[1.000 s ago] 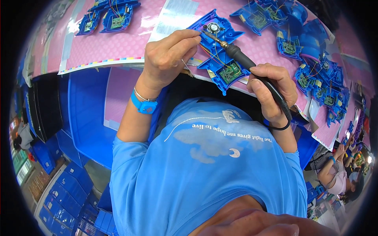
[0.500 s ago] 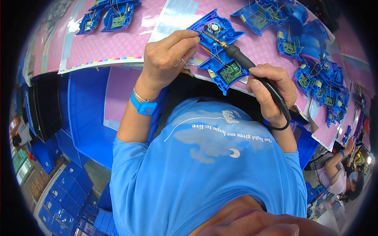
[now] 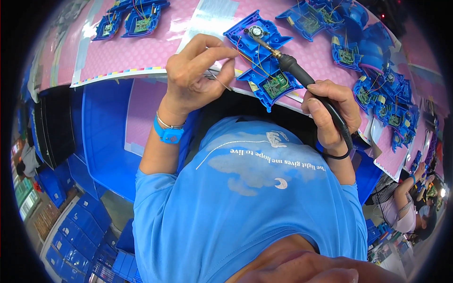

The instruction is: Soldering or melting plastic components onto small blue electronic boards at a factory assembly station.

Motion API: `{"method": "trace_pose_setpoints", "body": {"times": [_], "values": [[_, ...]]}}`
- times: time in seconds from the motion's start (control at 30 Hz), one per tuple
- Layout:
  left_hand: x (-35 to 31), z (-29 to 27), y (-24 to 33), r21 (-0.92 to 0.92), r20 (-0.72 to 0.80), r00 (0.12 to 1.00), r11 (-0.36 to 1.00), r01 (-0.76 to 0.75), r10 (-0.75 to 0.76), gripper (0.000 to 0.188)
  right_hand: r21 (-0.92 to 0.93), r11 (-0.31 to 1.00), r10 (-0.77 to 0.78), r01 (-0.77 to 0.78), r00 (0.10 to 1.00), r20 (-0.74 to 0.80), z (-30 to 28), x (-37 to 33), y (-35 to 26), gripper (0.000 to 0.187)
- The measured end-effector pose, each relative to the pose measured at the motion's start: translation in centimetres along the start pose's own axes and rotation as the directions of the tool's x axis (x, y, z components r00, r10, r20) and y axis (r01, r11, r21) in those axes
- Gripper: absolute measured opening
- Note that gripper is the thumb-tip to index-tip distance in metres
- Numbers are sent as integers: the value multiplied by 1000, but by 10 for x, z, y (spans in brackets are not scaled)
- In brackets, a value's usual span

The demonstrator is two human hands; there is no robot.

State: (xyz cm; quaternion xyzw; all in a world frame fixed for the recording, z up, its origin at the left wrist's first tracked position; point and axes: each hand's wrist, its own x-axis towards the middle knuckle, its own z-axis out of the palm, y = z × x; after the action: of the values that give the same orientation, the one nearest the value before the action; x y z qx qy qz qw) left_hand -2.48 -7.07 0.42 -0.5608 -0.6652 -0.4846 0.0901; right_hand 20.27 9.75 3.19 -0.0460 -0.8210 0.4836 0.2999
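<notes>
My right hand (image 3: 332, 106) grips a black-handled soldering iron (image 3: 295, 68). The iron's metal tip lies over the blue plastic housing (image 3: 245, 28), close beside the small round speaker (image 3: 255, 32). To the left of the housing, my left hand (image 3: 198, 70) is closed, with a thin silvery wire (image 3: 220, 79) running out under its fingers. Its fingertips are next to thin coloured leads (image 3: 250, 60); whether they touch them I cannot tell. Nearer me, a second blue housing half (image 3: 258, 95) carries a green circuit board (image 3: 275, 87), joined by leads to the speaker half.
More blue housings with boards lie on the pink-covered table at the far left (image 3: 141, 21), far right (image 3: 306, 21) and right (image 3: 389, 113). A blue bin (image 3: 101, 141) stands below the table edge at left. Another person's arm (image 3: 403, 188) shows at lower right.
My left hand has drawn back a little to the left, away from the speaker housing. The soldering iron has shifted slightly right, its tip now nearer the speaker.
</notes>
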Motion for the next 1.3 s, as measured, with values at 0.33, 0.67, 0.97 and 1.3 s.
{"method": "trace_pose_setpoints", "body": {"times": [0.33,0.67,0.97,1.3], "values": [[2,7,-5,116,179,973,979,-170,148,18,78,996,51,-46,997,-64,-3,-6,-2,22],[5,18,-13,244,87,925,892,-380,370,23,88,995,60,-52,994,-91,-5,-7,2,22],[8,18,-5,241,161,957,931,-274,240,24,54,998,37,-37,999,6,-5,-3,4,22],[10,20,-7,244,174,959,933,-264,226,24,39,999,25,-25,1000,-9,-5,-3,5,22]]}}
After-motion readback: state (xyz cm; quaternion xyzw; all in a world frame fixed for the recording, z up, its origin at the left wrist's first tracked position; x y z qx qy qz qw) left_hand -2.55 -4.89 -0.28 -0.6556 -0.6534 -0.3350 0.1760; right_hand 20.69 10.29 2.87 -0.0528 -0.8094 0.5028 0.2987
